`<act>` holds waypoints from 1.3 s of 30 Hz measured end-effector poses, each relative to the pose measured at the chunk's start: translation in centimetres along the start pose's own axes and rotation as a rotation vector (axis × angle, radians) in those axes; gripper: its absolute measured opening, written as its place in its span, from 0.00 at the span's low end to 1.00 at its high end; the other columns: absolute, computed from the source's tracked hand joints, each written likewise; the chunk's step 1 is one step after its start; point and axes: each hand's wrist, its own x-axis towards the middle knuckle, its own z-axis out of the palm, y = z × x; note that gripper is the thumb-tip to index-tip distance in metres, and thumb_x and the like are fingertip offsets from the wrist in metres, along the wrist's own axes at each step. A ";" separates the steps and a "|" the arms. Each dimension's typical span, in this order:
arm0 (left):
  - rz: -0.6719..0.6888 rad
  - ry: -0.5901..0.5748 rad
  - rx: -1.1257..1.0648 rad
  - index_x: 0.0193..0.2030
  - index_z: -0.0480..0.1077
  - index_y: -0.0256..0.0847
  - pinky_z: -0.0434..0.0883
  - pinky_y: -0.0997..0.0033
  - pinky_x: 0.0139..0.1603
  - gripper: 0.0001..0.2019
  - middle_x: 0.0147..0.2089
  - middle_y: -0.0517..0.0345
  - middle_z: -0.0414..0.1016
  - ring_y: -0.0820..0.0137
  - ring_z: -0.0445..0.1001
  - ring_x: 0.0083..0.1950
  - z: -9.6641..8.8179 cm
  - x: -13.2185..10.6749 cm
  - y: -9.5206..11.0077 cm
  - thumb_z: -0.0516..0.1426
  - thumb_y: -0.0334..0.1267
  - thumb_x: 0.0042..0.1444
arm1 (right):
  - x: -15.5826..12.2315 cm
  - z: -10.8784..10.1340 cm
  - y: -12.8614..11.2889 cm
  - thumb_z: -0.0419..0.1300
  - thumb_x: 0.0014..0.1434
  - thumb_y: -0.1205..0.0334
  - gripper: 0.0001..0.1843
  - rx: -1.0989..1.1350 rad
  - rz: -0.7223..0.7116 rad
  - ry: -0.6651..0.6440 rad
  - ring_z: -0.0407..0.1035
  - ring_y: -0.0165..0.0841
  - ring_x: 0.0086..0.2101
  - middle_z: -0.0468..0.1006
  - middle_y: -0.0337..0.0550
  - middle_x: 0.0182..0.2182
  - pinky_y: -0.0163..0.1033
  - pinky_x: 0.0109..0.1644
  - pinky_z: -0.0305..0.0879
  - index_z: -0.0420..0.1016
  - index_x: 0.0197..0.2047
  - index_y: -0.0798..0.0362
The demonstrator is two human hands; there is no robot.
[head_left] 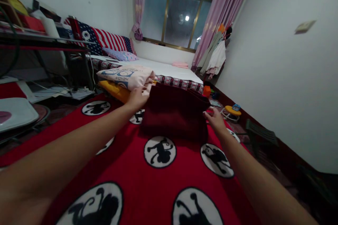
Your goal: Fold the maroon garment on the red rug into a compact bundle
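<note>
A folded dark red cloth (175, 112) stands raised in front of me above the red blanket (142, 175), its lower edge close to the blanket. My left hand (138, 97) is closed on its upper left corner. At the right edge, my right hand (216, 117) has its fingers pinched on the cloth near the upper corner. The cloth's top edge sags slightly on the right, where several layers show. Just behind my left hand lies a folded pale pink cloth (139, 76) with blue print, on top of a yellow-orange folded cloth (116, 91).
A bed (158, 65) with a white sheet stands beyond, under the window. To the left are a cluttered desk (31, 42) and a white chair (16, 114). On the right stand a yellow stool (232, 110) and a dark folding stool (261, 132) near the wall.
</note>
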 end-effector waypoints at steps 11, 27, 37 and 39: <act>0.259 -0.596 0.461 0.69 0.56 0.50 0.46 0.46 0.70 0.26 0.73 0.54 0.51 0.59 0.47 0.73 8.6 -7.2 -3.0 0.41 0.51 0.67 | -2.5 4.7 4.5 0.54 0.58 0.54 0.24 -0.430 -0.176 0.050 0.70 0.42 0.49 0.76 0.55 0.49 0.48 0.55 0.64 0.71 0.54 0.57; -0.063 -0.121 0.594 0.55 0.71 0.37 0.69 0.55 0.54 0.23 0.53 0.41 0.74 0.50 0.69 0.57 9.4 -2.2 -4.0 0.60 0.45 0.55 | 1.9 7.3 3.7 0.62 0.52 0.56 0.16 -0.486 0.058 0.138 0.74 0.42 0.40 0.81 0.47 0.39 0.42 0.41 0.66 0.78 0.43 0.51; 0.071 -0.137 0.621 0.46 0.76 0.45 0.67 0.62 0.54 0.11 0.51 0.50 0.74 0.58 0.69 0.55 10.8 2.1 -3.3 0.58 0.36 0.56 | 4.2 5.8 5.8 0.61 0.46 0.61 0.10 -0.202 0.061 0.419 0.72 0.38 0.33 0.79 0.48 0.31 0.41 0.43 0.66 0.75 0.33 0.56; 0.040 -0.183 0.715 0.50 0.74 0.44 0.65 0.57 0.56 0.15 0.54 0.47 0.71 0.55 0.66 0.58 11.1 2.1 -2.0 0.59 0.35 0.55 | 4.0 5.7 5.8 0.60 0.46 0.63 0.10 -0.283 0.087 0.359 0.71 0.39 0.34 0.79 0.47 0.32 0.43 0.44 0.66 0.76 0.34 0.56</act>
